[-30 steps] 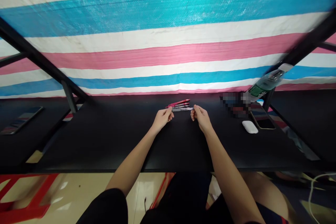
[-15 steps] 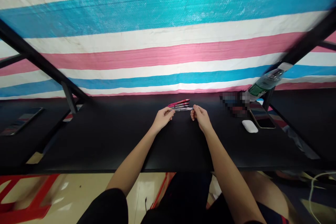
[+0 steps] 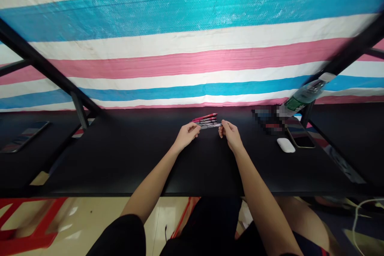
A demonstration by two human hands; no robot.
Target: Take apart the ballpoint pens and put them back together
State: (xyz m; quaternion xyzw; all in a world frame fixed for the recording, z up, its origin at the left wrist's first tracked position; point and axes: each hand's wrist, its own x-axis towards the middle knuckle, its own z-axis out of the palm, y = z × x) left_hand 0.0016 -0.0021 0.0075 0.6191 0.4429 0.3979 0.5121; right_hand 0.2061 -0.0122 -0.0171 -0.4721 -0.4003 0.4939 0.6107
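Black table (image 3: 126,156) spanned mid-view. Left hand (image 3: 186,135) and right hand (image 3: 231,135) were both in a pinch. Red and silver pens (image 3: 206,117) lay just beyond. Grey-silver pen (image 3: 207,127) ran between the hands, clamped at each end.

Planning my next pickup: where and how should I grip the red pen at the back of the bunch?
Probably pinch the red pen near its right end, coming from above and the far side. That end slants away from the neighbouring pens, which seems to leave room on its far side, whereas its left end sits close to the left hand.
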